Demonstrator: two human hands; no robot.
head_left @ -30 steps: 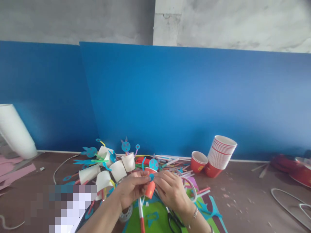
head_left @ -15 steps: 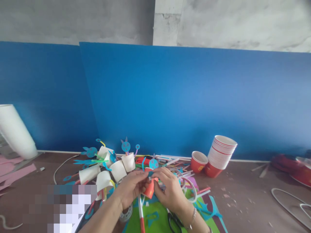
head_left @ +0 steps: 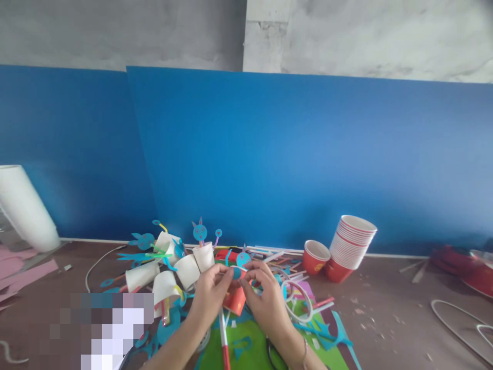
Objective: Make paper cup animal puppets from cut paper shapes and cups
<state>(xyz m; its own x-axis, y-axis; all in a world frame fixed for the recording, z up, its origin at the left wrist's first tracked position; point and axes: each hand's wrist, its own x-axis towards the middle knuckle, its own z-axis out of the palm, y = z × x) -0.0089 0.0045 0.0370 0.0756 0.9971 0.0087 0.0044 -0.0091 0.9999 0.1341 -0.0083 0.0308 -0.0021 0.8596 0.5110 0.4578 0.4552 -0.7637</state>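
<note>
My left hand pinches a small round piece of blue paper between thumb and fingertips. At the other edge of that piece, the fingertips of my right hand are closed on it too. Just beneath my fingers lies a small red paper cup, partly covered by both hands. Behind my fingertips shows a blue paper rabbit head. Under my wrists is a green sheet with a red and white straw on it. Black scissors are mostly hidden by my right forearm.
White paper cups with blue paper figures and straws crowd the left. A stack of paper cups and a single red cup stand to the right. Tape rolls lie beside my right hand. A blue panel rises behind the table.
My hands have drawn slightly apart around the blue paper piece, so more of it shows. My left hand has turned more upright. The cups and straws around have stayed in place.
</note>
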